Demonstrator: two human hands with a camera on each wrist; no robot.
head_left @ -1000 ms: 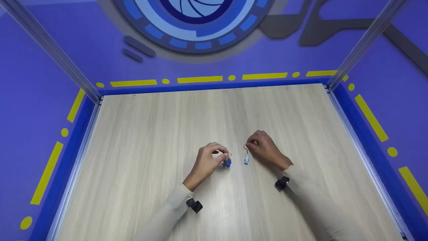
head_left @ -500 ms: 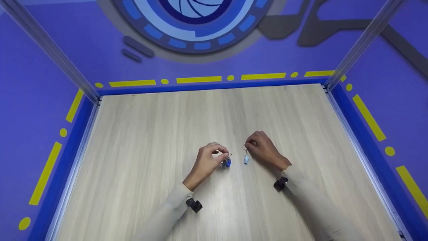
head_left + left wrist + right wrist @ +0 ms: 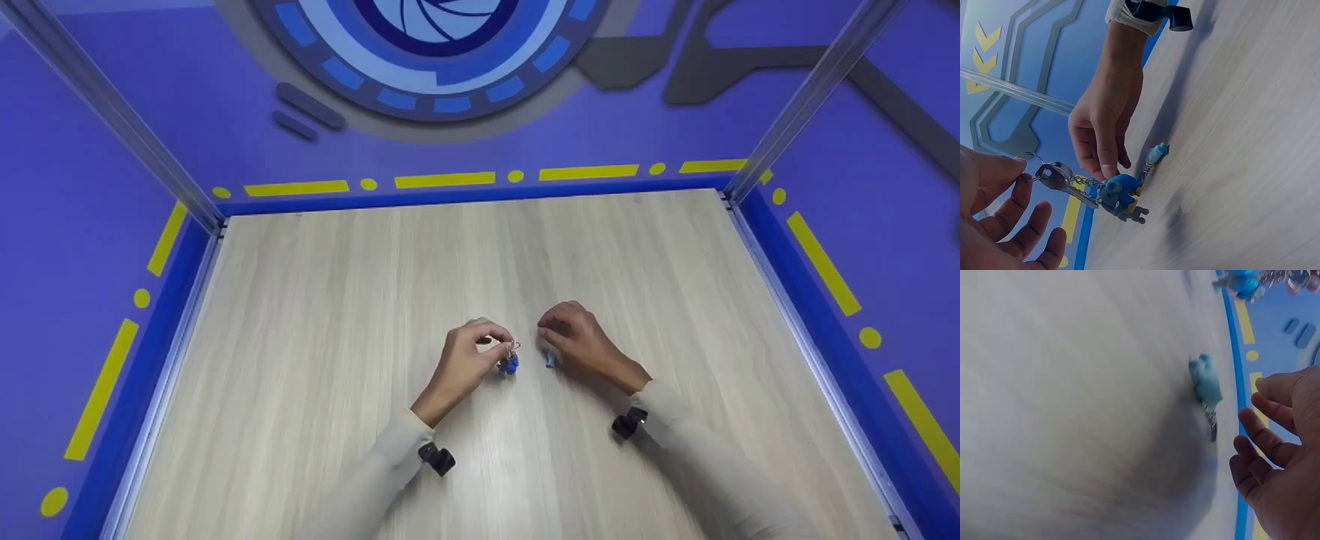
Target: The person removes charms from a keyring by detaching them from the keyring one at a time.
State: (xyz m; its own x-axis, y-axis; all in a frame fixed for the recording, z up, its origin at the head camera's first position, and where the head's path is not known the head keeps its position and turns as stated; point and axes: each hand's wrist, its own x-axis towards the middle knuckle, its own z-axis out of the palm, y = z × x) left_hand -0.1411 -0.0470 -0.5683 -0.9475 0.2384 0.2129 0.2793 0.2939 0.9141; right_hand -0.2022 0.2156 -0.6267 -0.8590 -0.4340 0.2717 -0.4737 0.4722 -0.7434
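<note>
My left hand (image 3: 465,356) pinches a metal key ring (image 3: 1030,154) between thumb and forefinger. From it hang a key (image 3: 1054,179), short chains and a blue and grey elephant charm (image 3: 1121,190), with another grey figure partly hidden behind. A light-blue animal charm (image 3: 1205,379) with a short chain lies on the table, below my right hand (image 3: 581,337). In the right wrist view the right hand's fingers are loosely bent with nothing between them, apart from this charm. The charm's ring is hidden in the head view.
A light wood-grain table (image 3: 337,300) spreads under both hands. Blue panels with yellow marks (image 3: 442,180) rise along its back and sides, with metal rails (image 3: 169,375) at the side edges. Each wrist wears a small black camera (image 3: 436,458).
The right hand has let go of the light-blue charm's ring, and the charm now rests on the table. That hand has shifted slightly left and nearer. The left hand keeps its place.
</note>
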